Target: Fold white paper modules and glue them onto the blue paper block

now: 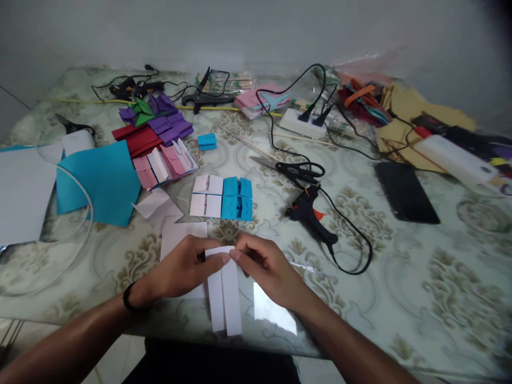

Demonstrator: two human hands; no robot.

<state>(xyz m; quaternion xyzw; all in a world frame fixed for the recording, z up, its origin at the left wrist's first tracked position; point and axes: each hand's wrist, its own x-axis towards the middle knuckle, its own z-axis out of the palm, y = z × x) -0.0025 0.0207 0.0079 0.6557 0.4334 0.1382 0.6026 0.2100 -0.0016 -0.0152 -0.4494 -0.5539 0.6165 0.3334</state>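
Between my two hands is a white sheet of paper [231, 304], its long sides folded in to meet at a middle slit, hanging past the table's front edge. My left hand [190, 265] pinches its upper left part, the thumb lying across the top. My right hand [266, 266] closes on the upper right corner, thumb tip close to the other thumb. Just behind the hands lie joined folded squares, a white pair [207, 196] and a blue pair [237, 198]. Loose white paper [184, 234] lies partly under my left hand.
A black glue gun [310, 210] and scissors [294, 168] lie right of centre, their cable looping round. Farther right is a dark phone [407, 192]. A white power strip [303, 125] stands behind. Blue paper [100, 184] and folded coloured pieces [164, 165] spread leftward.
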